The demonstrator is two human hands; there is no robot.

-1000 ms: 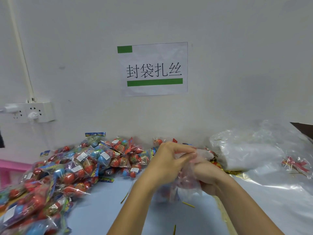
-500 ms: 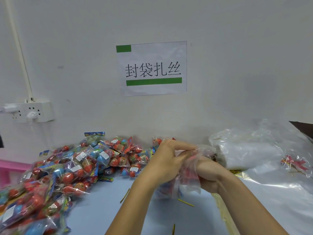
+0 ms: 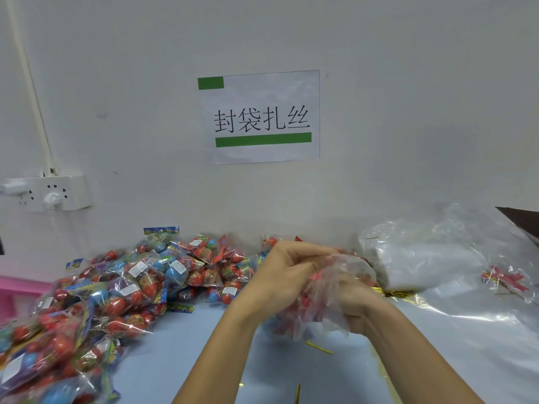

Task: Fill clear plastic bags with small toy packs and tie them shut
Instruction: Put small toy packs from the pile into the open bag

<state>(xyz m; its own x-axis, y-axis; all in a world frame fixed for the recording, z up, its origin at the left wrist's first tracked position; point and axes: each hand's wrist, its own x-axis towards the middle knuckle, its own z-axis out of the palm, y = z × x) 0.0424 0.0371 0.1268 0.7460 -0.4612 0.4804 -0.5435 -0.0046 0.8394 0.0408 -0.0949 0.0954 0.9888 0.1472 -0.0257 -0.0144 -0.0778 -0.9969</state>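
Both my hands meet at the middle of the table around one clear plastic bag (image 3: 326,310) with red toy packs inside. My left hand (image 3: 287,275) grips the bag's upper part from the left, fingers curled over it. My right hand (image 3: 354,301) grips the bag from the right and is partly veiled by the crinkled plastic. A large heap of toy packs (image 3: 122,290), red and blue eggs in clear wrappers, covers the left side of the table. Loose gold twist ties (image 3: 318,347) lie on the blue tabletop below the bag.
A stack of empty clear bags (image 3: 423,263) lies at the right, with gold ties (image 3: 399,293) at its near edge and a red-printed pack (image 3: 504,279) farther right. The wall carries a paper sign (image 3: 259,116) and a power strip (image 3: 46,193). Something pink (image 3: 17,290) sits at the far left.
The bag's loose plastic has spread out over my right hand, and both hands have shifted slightly while keeping hold of the bag. The piles have not moved.
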